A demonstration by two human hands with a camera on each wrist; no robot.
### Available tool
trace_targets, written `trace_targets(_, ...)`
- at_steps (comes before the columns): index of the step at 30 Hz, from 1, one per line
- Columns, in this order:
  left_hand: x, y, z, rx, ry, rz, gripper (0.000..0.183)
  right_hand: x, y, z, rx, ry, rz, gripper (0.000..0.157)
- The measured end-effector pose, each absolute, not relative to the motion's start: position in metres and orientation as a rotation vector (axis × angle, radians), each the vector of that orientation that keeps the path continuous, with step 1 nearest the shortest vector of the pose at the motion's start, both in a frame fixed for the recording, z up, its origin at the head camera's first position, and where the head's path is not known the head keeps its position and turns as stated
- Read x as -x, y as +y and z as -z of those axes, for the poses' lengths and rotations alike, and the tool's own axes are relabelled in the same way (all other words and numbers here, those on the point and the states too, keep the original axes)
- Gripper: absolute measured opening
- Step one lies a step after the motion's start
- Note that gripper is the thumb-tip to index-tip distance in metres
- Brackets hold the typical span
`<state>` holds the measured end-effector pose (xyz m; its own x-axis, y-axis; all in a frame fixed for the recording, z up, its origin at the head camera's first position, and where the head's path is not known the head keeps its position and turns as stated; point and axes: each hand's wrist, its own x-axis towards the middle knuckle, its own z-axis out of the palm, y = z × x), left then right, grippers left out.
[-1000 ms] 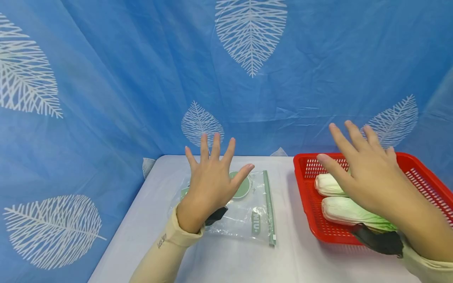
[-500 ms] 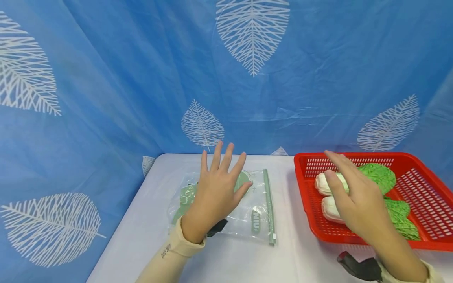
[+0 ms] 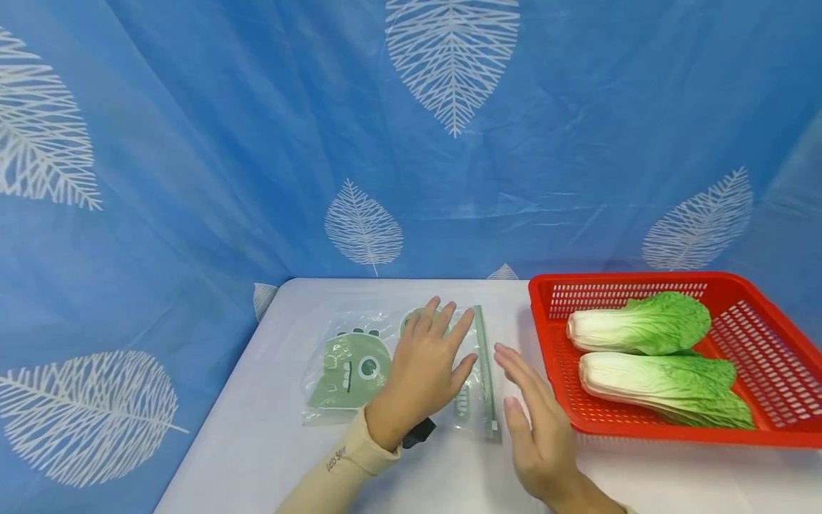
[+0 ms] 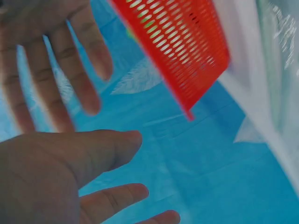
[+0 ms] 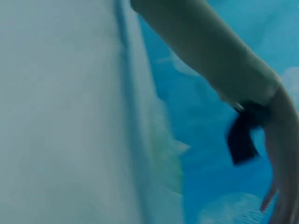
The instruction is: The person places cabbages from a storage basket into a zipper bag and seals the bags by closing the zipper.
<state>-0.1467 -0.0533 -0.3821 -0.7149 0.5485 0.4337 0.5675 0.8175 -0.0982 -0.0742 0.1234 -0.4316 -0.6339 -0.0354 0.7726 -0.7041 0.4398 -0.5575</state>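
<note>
My left hand (image 3: pixel 424 368) is spread above a clear zip bag (image 3: pixel 349 371) with a green monster print, covering part of it in the head view. To the bag's right, my right hand (image 3: pixel 539 432) hovers over the white table with its fingers straight and nothing in them. Both hands show in the left wrist view, the left hand (image 4: pixel 60 163) below the right hand's fingers (image 4: pixel 65 70), with space between them. The right wrist view is blurred; the left arm and the end of the left hand (image 5: pixel 282 186) show at its right side.
A red plastic basket (image 3: pixel 555 400) stands at the right. Two heads of Chinese cabbage, an upper one (image 3: pixel 642 325) and a lower one (image 3: pixel 668 385), lie in it. A blue leaf-patterned cloth (image 3: pixel 546 143) hangs behind and left of the table (image 3: pixel 237 428).
The right hand has moved left and down, away from over the basket, uncovering both cabbages. The left hand has shifted right and lower, showing more of the bag's print.
</note>
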Motion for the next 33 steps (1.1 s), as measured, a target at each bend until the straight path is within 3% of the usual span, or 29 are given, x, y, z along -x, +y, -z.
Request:
trace_targets(9, 0.155, -0.038, 0.431, 0.795, -2.6, 0.174, 0.055, 0.08, 0.114, 0.477, -0.585, -1.991, -1.295, 0.049)
trace_targets(17, 0.155, -0.016, 0.469, 0.805, -2.745, 0.398, 0.055, 0.09, 0.123, 0.502, -0.177, -2.186, -1.553, 0.042)
trace_targets(23, 0.154, -0.01, 0.48, 0.769, -2.899, 0.482, 0.07, 0.1, 0.13, 0.509, 0.046, -2.277, -1.748, 0.038)
trace_targets(33, 0.16, -0.017, 0.481, 0.799, -2.947, 0.883, 0.063, 0.103, 0.131, 0.51, 0.056, -2.371, -1.68, 0.037)
